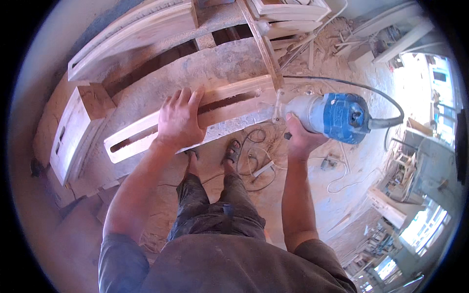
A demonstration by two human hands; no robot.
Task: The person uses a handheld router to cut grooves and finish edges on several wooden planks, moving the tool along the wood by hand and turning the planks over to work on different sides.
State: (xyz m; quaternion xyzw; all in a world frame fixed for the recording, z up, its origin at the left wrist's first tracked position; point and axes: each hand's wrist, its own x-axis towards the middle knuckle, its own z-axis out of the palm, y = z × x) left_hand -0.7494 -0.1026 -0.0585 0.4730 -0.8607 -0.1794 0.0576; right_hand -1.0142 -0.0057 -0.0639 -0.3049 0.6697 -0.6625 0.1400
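Observation:
A long pale wooden board with a long slot cut along its face lies across the workbench. My left hand rests over the board near its middle, the fingers reaching across to the far edge. At the board's right end is a blue and grey corded router, its base close to the wood. My right hand is closed around the router's grey lower body from the near side. Whether the bit touches the wood is hidden.
A slotted wooden block stands at the left, and a curved wooden piece lies at the back. More cut wood is stacked at the far right of the bench. A black cord loops from the router. Cables and sawdust cover the floor.

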